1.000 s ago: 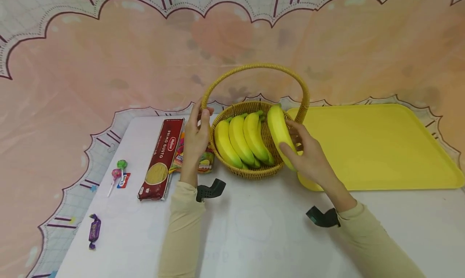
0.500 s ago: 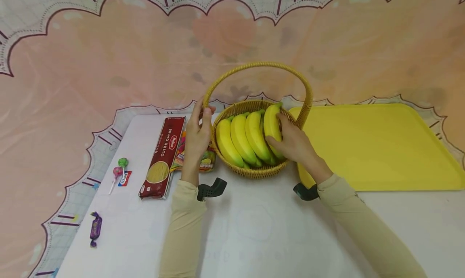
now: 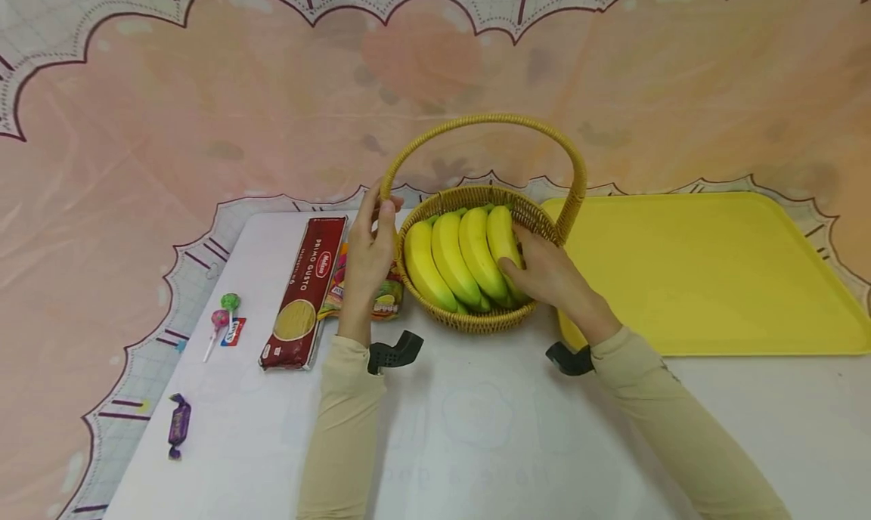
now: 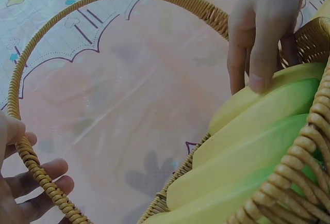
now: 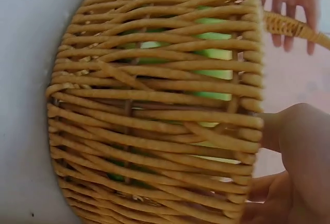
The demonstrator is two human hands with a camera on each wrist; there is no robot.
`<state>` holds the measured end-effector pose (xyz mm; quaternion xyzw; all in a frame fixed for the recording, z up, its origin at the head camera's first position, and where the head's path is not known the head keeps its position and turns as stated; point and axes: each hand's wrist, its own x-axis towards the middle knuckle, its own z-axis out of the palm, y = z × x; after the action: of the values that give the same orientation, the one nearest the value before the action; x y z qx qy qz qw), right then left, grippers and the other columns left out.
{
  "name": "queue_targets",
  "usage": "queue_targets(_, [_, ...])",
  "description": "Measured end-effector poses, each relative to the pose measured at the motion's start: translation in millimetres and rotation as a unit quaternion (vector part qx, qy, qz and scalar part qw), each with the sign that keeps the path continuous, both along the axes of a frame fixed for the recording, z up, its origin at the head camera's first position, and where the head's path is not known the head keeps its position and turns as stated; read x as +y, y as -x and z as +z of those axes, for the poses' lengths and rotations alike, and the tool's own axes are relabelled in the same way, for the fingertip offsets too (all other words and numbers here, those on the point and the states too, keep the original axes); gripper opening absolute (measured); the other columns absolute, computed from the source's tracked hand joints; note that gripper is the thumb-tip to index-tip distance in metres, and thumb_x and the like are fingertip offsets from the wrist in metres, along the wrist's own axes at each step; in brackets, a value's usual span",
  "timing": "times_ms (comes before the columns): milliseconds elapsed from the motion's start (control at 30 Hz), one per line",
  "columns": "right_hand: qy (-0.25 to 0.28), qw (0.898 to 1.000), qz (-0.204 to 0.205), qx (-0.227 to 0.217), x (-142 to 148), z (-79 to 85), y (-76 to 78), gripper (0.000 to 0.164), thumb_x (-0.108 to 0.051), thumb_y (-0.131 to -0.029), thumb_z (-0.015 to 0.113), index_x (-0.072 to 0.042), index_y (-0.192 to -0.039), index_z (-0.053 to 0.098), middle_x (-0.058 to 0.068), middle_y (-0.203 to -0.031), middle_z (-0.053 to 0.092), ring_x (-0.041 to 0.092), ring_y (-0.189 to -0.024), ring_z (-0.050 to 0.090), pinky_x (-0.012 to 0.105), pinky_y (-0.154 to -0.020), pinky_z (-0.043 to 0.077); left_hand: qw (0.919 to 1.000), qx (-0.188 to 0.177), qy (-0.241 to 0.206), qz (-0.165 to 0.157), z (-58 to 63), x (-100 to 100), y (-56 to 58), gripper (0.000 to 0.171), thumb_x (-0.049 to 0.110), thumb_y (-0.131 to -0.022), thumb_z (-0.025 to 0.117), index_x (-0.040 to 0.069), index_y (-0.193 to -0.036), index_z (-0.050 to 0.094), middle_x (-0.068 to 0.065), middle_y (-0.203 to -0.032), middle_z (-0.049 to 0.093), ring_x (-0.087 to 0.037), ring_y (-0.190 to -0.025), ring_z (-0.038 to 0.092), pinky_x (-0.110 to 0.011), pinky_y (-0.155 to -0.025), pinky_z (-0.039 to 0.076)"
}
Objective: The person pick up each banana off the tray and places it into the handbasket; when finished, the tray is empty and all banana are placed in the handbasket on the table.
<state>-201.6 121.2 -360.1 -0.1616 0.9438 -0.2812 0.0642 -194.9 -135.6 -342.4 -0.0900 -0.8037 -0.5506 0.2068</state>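
Observation:
A wicker basket with a tall arched handle stands mid-table, holding several yellow bananas side by side. My left hand grips the left foot of the handle, its thumb and fingers on either side of it in the left wrist view. Inside the basket's right side, my right hand holds the rightmost banana between thumb and fingers. That banana lies against its neighbour. Seen from the right wrist, the woven wall covers most of the fruit and part of the right hand.
A yellow tray lies right of the basket. To the left are a red spaghetti pack and a colourful candy bag, partly behind my left hand. Further left lie two lollipops, a small wrapped sweet and a purple-wrapped candy.
My right hand has moved left and down into the basket with the banana, setting it alongside the others. The left hand has stayed at the handle.

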Motion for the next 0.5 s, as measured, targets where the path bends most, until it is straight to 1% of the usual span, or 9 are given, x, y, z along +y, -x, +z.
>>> queue_targets(67, [0.014, 1.0, 0.001, -0.002, 4, 1.9, -3.7, 0.067, -0.034, -0.096, 0.049, -0.001, -0.148, 0.024, 0.021, -0.147, 0.037, 0.037, -0.133, 0.038, 0.052, -0.108, 0.032, 1.0, -0.002, 0.002, -0.005, -0.2, -2, -0.2, 0.038, 0.027, -0.103, 0.037, 0.022, -0.14, 0.043, -0.012, -0.117, 0.061, -0.019, -0.08, 0.047, -0.027, -0.069, 0.04])
queue_targets(133, [0.037, 0.999, 0.003, 0.004, 10, 4.1, -8.5, 0.064, -0.034, -0.096, 0.049, -0.004, -0.148, 0.026, 0.019, -0.146, 0.039, 0.036, -0.129, 0.042, 0.052, -0.105, 0.035, 0.9999, -0.002, 0.008, -0.008, -0.7, -3, -1.1, 0.039, 0.026, -0.103, 0.036, 0.021, -0.141, 0.042, -0.013, -0.12, 0.061, -0.018, -0.082, 0.047, -0.028, -0.069, 0.039])
queue_targets(167, [0.051, 0.999, 0.002, 0.01, 14, 5.3, -11.5, 0.062, -0.034, -0.096, 0.05, -0.006, -0.147, 0.029, 0.017, -0.143, 0.043, 0.033, -0.125, 0.046, 0.051, -0.101, 0.038, 0.9998, -0.01, 0.01, -0.011, 0.9, -4, -2.7, 0.04, 0.025, -0.103, 0.036, 0.02, -0.143, 0.04, -0.014, -0.122, 0.06, -0.02, -0.086, 0.049, -0.029, -0.072, 0.041])
queue_targets(233, [0.082, 0.996, 0.004, 0.026, 27, 6.6, -17.4, 0.056, -0.033, -0.097, 0.05, -0.009, -0.144, 0.035, 0.013, -0.136, 0.048, 0.029, -0.117, 0.051, 0.049, -0.097, 0.042, 0.9994, -0.028, 0.014, -0.017, 9.1, -4, -10.7, 0.043, 0.021, -0.103, 0.036, 0.015, -0.146, 0.036, -0.017, -0.129, 0.056, -0.023, -0.101, 0.053, -0.034, -0.083, 0.045])
queue_targets(300, [0.092, 0.995, 0.009, 0.045, 44, 5.9, -22.5, 0.051, -0.032, -0.097, 0.05, -0.01, -0.141, 0.04, 0.012, -0.13, 0.051, 0.028, -0.111, 0.052, 0.047, -0.093, 0.043, 0.9986, -0.037, 0.033, -0.019, 6.9, -10, -14.0, 0.045, 0.023, -0.103, 0.036, 0.012, -0.147, 0.033, -0.017, -0.134, 0.052, -0.025, -0.118, 0.05, -0.04, -0.097, 0.044])
queue_targets(367, [0.082, 0.995, 0.006, 0.058, 65, 3.0, -26.8, 0.048, -0.033, -0.097, 0.05, -0.009, -0.138, 0.044, 0.013, -0.131, 0.05, 0.03, -0.116, 0.049, 0.049, -0.095, 0.041, 0.9956, -0.054, 0.075, -0.015, 3.5, -18, -19.3, 0.048, 0.026, -0.103, 0.038, 0.013, -0.148, 0.03, -0.016, -0.139, 0.048, -0.027, -0.129, 0.044, -0.047, -0.106, 0.037])
queue_targets(400, [0.071, 0.996, 0.003, 0.063, 77, 0.8, -28.6, 0.047, -0.033, -0.098, 0.05, -0.008, -0.137, 0.044, 0.014, -0.133, 0.048, 0.033, -0.12, 0.046, 0.052, -0.097, 0.038, 0.9933, -0.053, 0.102, -0.012, -0.1, -23, -22.4, 0.049, 0.029, -0.102, 0.039, 0.014, -0.148, 0.031, -0.014, -0.14, 0.047, -0.027, -0.131, 0.042, -0.048, -0.107, 0.036])
queue_targets(467, [0.039, 0.996, -0.004, 0.078, 100, -5.1, -31.2, 0.047, -0.033, -0.097, 0.052, -0.006, -0.135, 0.046, 0.017, -0.134, 0.046, 0.038, -0.123, 0.042, 0.056, -0.098, 0.035, 0.9843, -0.05, 0.169, -0.002, -13.4, -36, -24.7, 0.05, 0.035, -0.101, 0.041, 0.019, -0.148, 0.034, -0.011, -0.141, 0.047, -0.026, -0.133, 0.041, -0.05, -0.109, 0.032])
queue_targets(500, [0.023, 0.996, -0.01, 0.082, 112, -8.1, -32.5, 0.048, -0.032, -0.096, 0.053, -0.005, -0.134, 0.046, 0.019, -0.135, 0.044, 0.04, -0.124, 0.04, 0.058, -0.098, 0.033, 0.9765, -0.054, 0.208, 0.006, -15.6, -42, -29.0, 0.051, 0.037, -0.1, 0.042, 0.02, -0.147, 0.034, -0.011, -0.142, 0.046, -0.028, -0.134, 0.04, -0.052, -0.11, 0.029])
